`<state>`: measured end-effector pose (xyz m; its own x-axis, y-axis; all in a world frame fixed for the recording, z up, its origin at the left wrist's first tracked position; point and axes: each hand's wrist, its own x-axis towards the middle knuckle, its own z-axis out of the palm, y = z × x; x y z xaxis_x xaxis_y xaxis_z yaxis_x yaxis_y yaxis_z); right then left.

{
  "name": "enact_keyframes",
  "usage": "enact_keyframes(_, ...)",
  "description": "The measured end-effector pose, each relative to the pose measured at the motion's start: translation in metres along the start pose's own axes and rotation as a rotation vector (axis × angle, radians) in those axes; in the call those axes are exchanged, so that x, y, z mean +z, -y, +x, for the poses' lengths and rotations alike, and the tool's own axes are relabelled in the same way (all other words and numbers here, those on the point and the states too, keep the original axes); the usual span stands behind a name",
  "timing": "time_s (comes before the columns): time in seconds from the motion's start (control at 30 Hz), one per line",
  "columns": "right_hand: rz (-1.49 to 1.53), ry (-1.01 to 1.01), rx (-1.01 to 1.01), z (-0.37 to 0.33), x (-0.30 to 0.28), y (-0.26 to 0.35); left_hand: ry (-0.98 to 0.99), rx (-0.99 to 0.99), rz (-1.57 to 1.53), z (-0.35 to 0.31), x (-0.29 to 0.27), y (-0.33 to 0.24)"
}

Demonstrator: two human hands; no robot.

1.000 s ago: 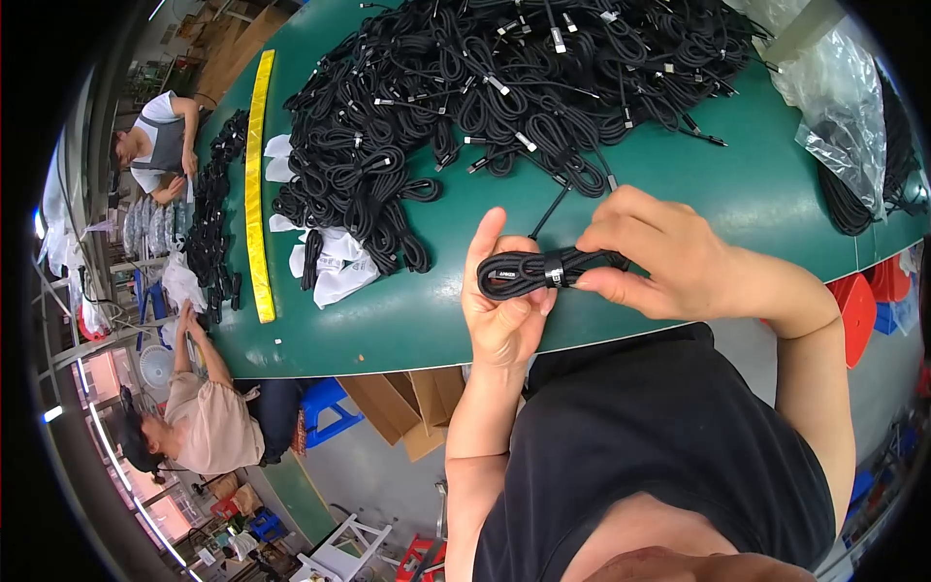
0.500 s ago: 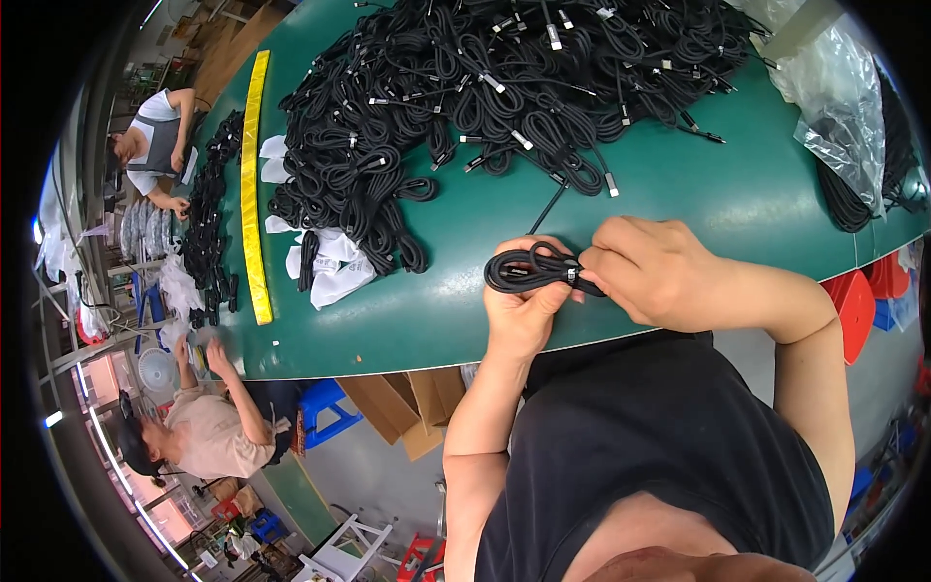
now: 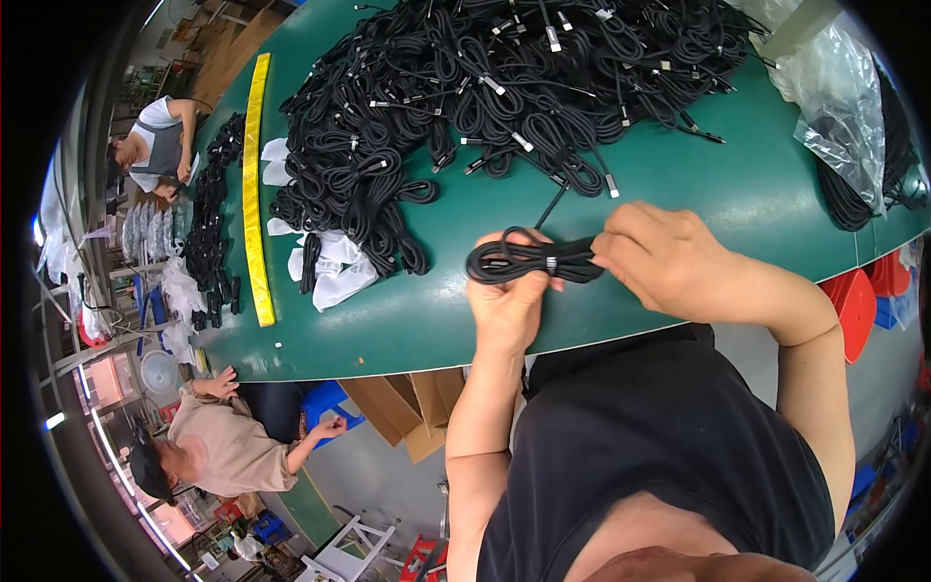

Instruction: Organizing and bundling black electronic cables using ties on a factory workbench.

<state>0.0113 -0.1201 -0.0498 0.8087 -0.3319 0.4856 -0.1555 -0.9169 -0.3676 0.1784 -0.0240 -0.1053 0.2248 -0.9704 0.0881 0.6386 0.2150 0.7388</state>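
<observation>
A black coiled cable [image 3: 572,267], bound around its middle by a small band with a pale marking, is held level over the near edge of the green table. My left hand [image 3: 506,308] grips its left loops, thumb on top and fingers underneath. At the opposite end, my right hand [image 3: 674,264] has its fingertips closed on the tip of the bundle. One cable end sticks out beyond my left hand toward the big heap of black cables [image 3: 465,107], many with silver-coloured plugs.
A yellow strip [image 3: 254,194] crosses the green table [image 3: 436,320] at left, with white papers [image 3: 341,281] beside it. Beyond lie more bundled cables [image 3: 206,213] and two co-workers. Clear plastic bags [image 3: 839,107] sit at far right; red stools [image 3: 849,315] stand below.
Both hands have shifted a little and the bundle has moved left, leaving its band in plain sight. The nearer co-worker has leaned away and spread their arms apart.
</observation>
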Motion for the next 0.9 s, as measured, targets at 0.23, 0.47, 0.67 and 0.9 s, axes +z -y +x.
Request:
enact_keyframes(0.23,0.046,-0.027,-0.017,0.003,0.003,0.005,-0.016,-0.070,0.001,0.001,0.002,0.003)
enact_keyframes(0.47,0.180,-0.039,0.087,-0.003,0.001,0.000,-0.055,-0.051,-0.023,0.000,0.001,0.005)
enact_keyframes(0.67,0.064,-0.097,0.012,0.006,0.012,0.021,-0.123,-0.102,0.002,0.000,0.017,0.021)
enact_keyframes(0.9,0.173,-0.141,0.078,-0.012,0.042,0.006,-0.118,-0.109,-0.054,0.005,0.018,0.014)
